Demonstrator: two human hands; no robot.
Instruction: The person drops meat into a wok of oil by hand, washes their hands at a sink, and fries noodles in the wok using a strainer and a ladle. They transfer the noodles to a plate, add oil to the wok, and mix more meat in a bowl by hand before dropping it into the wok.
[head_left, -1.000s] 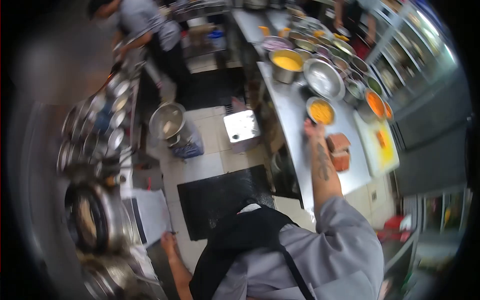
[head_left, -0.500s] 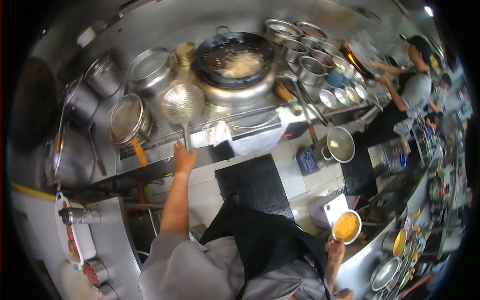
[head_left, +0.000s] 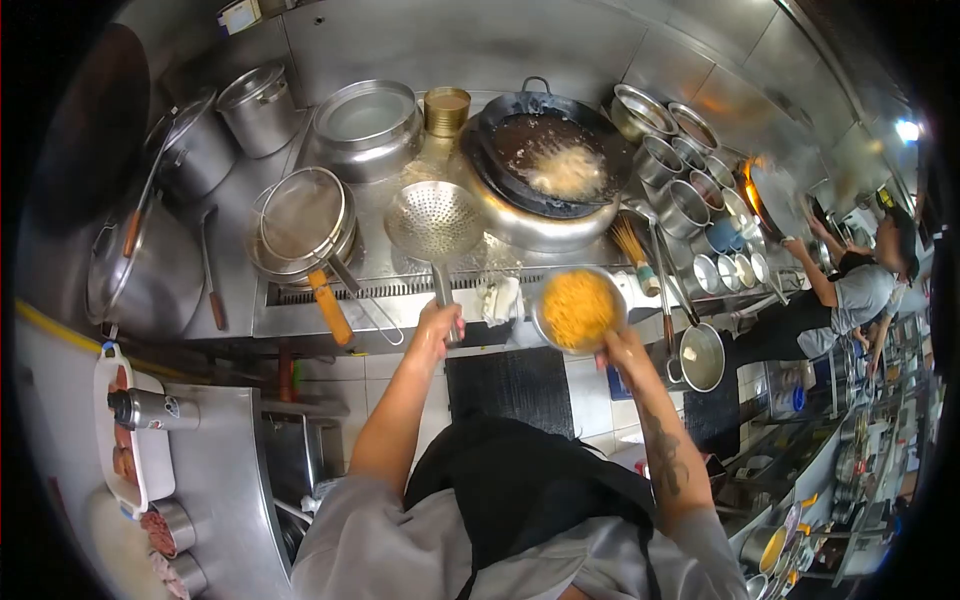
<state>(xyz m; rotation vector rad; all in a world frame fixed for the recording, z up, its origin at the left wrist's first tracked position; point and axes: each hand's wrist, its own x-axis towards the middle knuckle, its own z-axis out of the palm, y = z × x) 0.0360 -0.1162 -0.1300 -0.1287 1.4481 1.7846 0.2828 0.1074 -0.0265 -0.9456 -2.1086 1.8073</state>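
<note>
Gripping the skimmer (head_left: 433,220) by its handle in the left hand (head_left: 437,330), with fingers closed around it, and pointing its perforated head towards 12 o'clock. Cannot tell whether resting it on the stove (head_left: 370,255) or holding it above. Holding the bowl (head_left: 620,308) in the right hand (head_left: 620,347), with fingers at its 5 o'clock rim, partly out of sight. Filled with yellow shreds (head_left: 578,308); placed at 4 o'clock from the skimmer's head, 6 o'clock from the wok (head_left: 610,122). Can see pale food (head_left: 567,172) in dark oil (head_left: 522,132) there. Flanked at the bowl's 9 o'clock by a cloth (head_left: 500,300), at 1 by a whisk (head_left: 630,242), at 4 by a pot (head_left: 721,352). Can also see, well off at 3, another person (head_left: 870,285).
</note>
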